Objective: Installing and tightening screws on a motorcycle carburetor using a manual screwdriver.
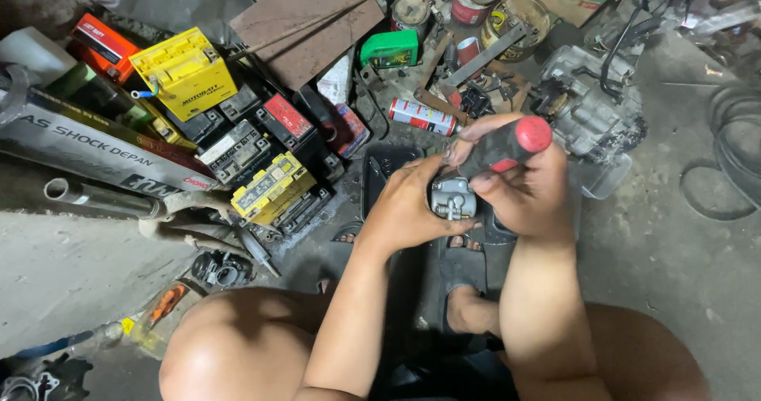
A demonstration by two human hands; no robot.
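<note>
Clamping the small metal part (453,198) in the left hand (408,207), the right hand (527,187), closed round a red-handled screwdriver (507,147), could slip and gouge fingers.

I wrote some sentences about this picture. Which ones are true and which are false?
1. The right hand holds a screwdriver with a red and black handle. True.
2. The left hand holds a banana. False: its grip is on a small grey metal part.
3. A yellow battery lies among the clutter at the upper left. True.
4. The person is standing at a table. False: they squat over the floor, knees showing.
5. A red and white spray can lies on its side. True.
</note>
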